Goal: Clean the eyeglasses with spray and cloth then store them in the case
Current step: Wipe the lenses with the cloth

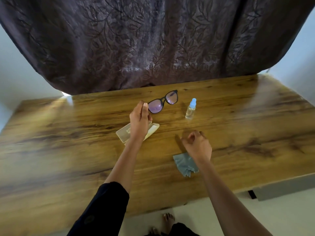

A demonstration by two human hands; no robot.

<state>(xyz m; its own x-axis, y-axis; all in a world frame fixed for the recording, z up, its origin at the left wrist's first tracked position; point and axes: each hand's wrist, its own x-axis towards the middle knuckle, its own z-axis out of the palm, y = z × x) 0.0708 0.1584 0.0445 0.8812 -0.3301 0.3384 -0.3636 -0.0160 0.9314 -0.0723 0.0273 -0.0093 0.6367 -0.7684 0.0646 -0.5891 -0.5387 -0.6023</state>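
Note:
My left hand [140,119] pinches the left end of the black-framed eyeglasses [164,101] and holds them up above the wooden table [68,150]; their lenses show a purple tint. Under that hand lies the cream glasses case [122,132], partly hidden by my wrist. A small clear spray bottle [190,109] with a light blue cap stands upright to the right of the glasses. My right hand [197,143] hovers empty with loosely curled fingers, blurred, just above the grey-blue cleaning cloth [185,165], which lies crumpled on the table.
A dark leaf-patterned curtain [153,43] hangs behind the table's far edge. The table's near edge runs across the bottom, with white floor and my bare foot [168,220] below it.

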